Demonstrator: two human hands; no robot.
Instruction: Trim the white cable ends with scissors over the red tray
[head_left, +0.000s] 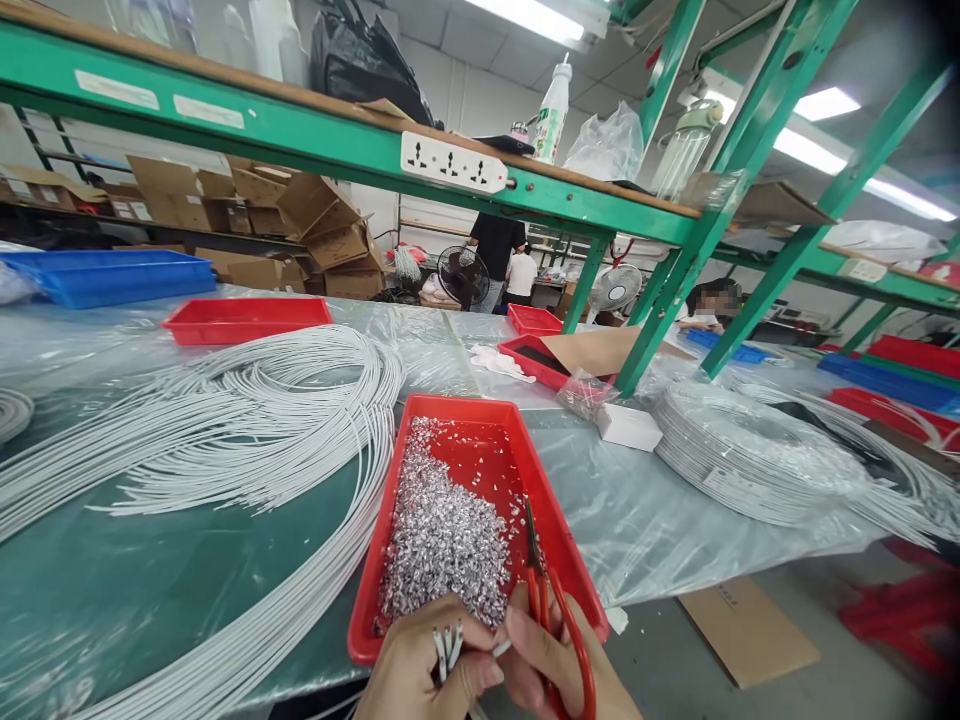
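Note:
My left hand [427, 665] is closed around several thin white cables [448, 645], their cut ends poking up between the fingers. Orange-handled scissors [534, 560] rest in my right hand [551, 650], with the dark blades pointing away over the tray. The thumb and fingertips of that hand also pinch the end of one white cable, close to the left fingertips. Both hands are at the near end of a red tray [551, 500]. Small silvery bits [442, 530] are heaped along its left side and thin out toward the right.
Long bundles of white cable [300, 400] lie on the left of the plastic-covered table [600, 500]. A wrapped cable coil [750, 450] and a white box [628, 427] sit at right. A green shelf frame [660, 300] rises behind. People [496, 250] stand farther back.

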